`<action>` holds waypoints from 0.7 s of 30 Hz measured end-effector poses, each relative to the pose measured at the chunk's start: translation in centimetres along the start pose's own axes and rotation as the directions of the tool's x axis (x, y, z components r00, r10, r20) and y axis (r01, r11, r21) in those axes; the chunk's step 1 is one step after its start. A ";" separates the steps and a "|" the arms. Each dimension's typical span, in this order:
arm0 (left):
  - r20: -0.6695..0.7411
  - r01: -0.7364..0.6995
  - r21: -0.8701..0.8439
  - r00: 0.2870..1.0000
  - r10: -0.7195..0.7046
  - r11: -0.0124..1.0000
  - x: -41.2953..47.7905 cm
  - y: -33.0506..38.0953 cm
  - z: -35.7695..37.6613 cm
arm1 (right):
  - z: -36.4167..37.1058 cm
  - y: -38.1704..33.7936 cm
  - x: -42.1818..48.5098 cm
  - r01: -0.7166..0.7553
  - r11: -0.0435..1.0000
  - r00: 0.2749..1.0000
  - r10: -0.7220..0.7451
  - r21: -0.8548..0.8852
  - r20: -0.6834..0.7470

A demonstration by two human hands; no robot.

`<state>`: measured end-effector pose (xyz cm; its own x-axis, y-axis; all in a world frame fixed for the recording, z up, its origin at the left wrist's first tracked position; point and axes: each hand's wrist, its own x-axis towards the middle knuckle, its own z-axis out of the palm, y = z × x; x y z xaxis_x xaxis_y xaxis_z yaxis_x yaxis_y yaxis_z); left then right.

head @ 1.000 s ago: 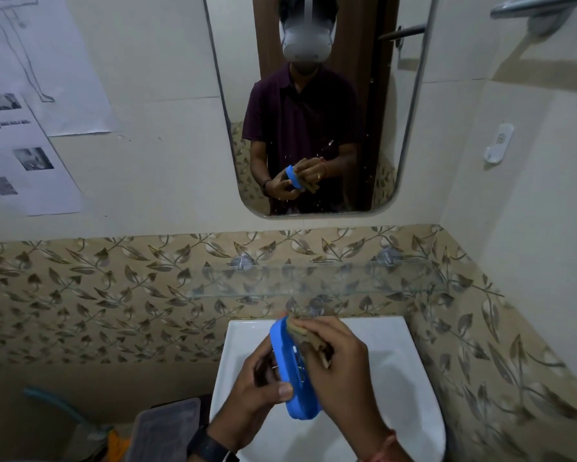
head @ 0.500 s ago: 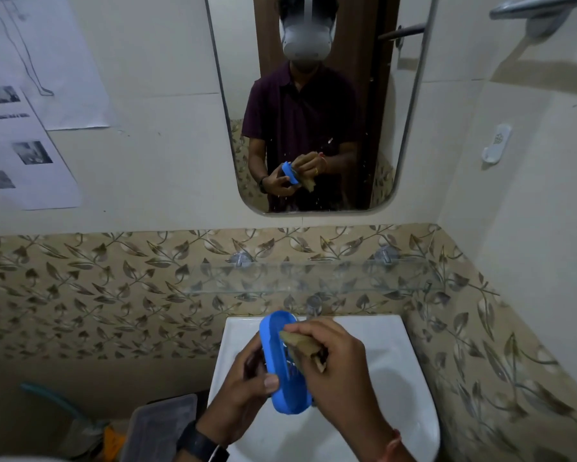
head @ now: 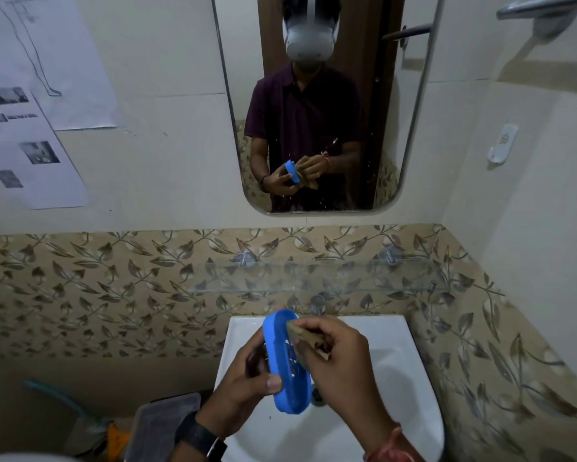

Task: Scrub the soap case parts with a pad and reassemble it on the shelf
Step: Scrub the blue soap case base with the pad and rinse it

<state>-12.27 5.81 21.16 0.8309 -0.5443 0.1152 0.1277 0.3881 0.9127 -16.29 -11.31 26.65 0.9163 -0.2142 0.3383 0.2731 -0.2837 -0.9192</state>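
A blue soap case part [head: 285, 361] is held on edge above the white sink [head: 397, 378], its slotted inner face turned to the right. It is clamped by the left hand [head: 243, 391], thumb pressed on the lower rim, fingers wrapped behind. A brown scrub pad [head: 308, 338] is pinched in the right hand [head: 340, 365], fingers closed on it, and is pressed against the inner face of the case part near its upper end. Both hands are held over the sink basin, with the drain [head: 317, 396] partly seen just below the case part. A glass shelf [head: 313, 275] is mounted on the leaf-patterned tile band above the sink, well apart from the hands. A mirror [head: 313, 105] is fixed above the shelf; the hands, case part and pad are reflected in it. A dark watch [head: 197, 438] is worn on the left wrist. A grey lidded box [head: 160, 425] is seen left of the sink, low down.
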 end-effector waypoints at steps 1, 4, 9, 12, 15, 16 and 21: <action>-0.006 -0.008 0.005 1.000 0.008 1.000 0.0 0.2 -0.2 | 0.1 -0.1 -0.5 0.015 0.999 0.998 -0.017 0.050 0.052; -0.099 0.027 -0.048 0.995 -0.032 0.998 -0.2 0.4 -1.3 | -0.6 0.3 -2.2 0.050 0.996 0.953 -0.071 0.081 0.295; -0.105 0.102 -0.024 0.989 -0.104 0.994 -0.4 -0.7 -1.5 | -1.6 2.1 -1.3 -0.120 0.980 0.969 0.150 -0.157 0.199; -0.027 0.139 0.147 0.990 -0.136 0.979 0.0 -1.7 0.0 | -1.2 1.9 0.5 -0.238 0.969 0.971 0.239 -0.072 0.005; -0.060 0.130 0.094 0.990 -0.125 0.987 0.2 -2.2 0.0 | -0.5 1.5 0.2 -0.217 0.976 0.975 0.216 0.014 0.054; -0.089 0.136 0.054 0.987 -0.131 0.989 0.2 -2.2 -0.3 | -0.4 1.8 -0.3 -0.225 0.972 0.968 0.217 0.061 0.124; -0.265 0.125 -0.105 0.953 -0.149 0.987 -0.2 -3.4 -2.8 | -2.1 5.3 -2.6 -0.317 0.948 0.892 0.303 -0.014 0.334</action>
<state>-11.33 6.66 16.91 0.9160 -0.3796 -0.1300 0.2868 0.3927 0.8738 -17.78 -14.21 21.30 0.9984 0.0355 -0.0440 -0.0354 -0.2145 -0.9761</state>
